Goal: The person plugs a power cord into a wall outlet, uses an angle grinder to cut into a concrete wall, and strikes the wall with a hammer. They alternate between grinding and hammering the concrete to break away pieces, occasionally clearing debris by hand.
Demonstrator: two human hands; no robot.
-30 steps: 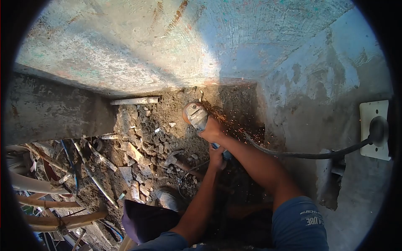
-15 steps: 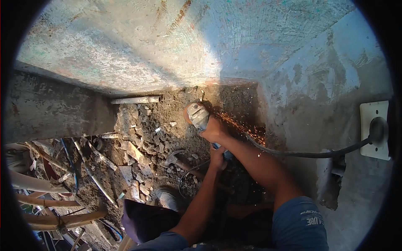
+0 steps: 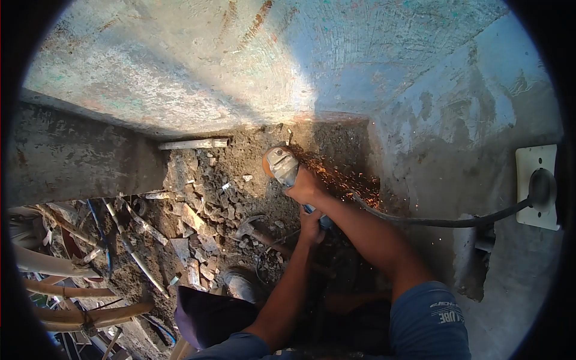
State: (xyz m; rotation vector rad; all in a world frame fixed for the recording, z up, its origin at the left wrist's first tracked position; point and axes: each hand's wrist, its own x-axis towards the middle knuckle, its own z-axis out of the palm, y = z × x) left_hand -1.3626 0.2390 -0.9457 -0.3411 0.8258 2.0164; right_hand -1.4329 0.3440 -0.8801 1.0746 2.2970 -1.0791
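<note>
An angle grinder (image 3: 284, 167) is in both my hands over the rubble floor, its disc at the upper left end. My right hand (image 3: 306, 188) wraps round the body just behind the metal head. Lower down, my left hand (image 3: 311, 226) grips the blue rear part. Orange sparks (image 3: 342, 178) spray from the disc toward the lower right, passing my right hand. What the disc touches is hard to make out. A claw hammer (image 3: 255, 230) lies on the ground left of my left hand, its handle partly hidden behind my forearm.
A thick dark cable (image 3: 444, 221) runs from a white wall plate (image 3: 538, 204) toward my right forearm. Broken tiles and stones (image 3: 195, 219) cover the ground. Bamboo poles (image 3: 84, 291) lie lower left. A concrete block (image 3: 84, 153) and walls (image 3: 360, 66) border the space.
The spark spray has grown wider and denser, spreading further around the right. Both hands and the grinder keep nearly the same place.
</note>
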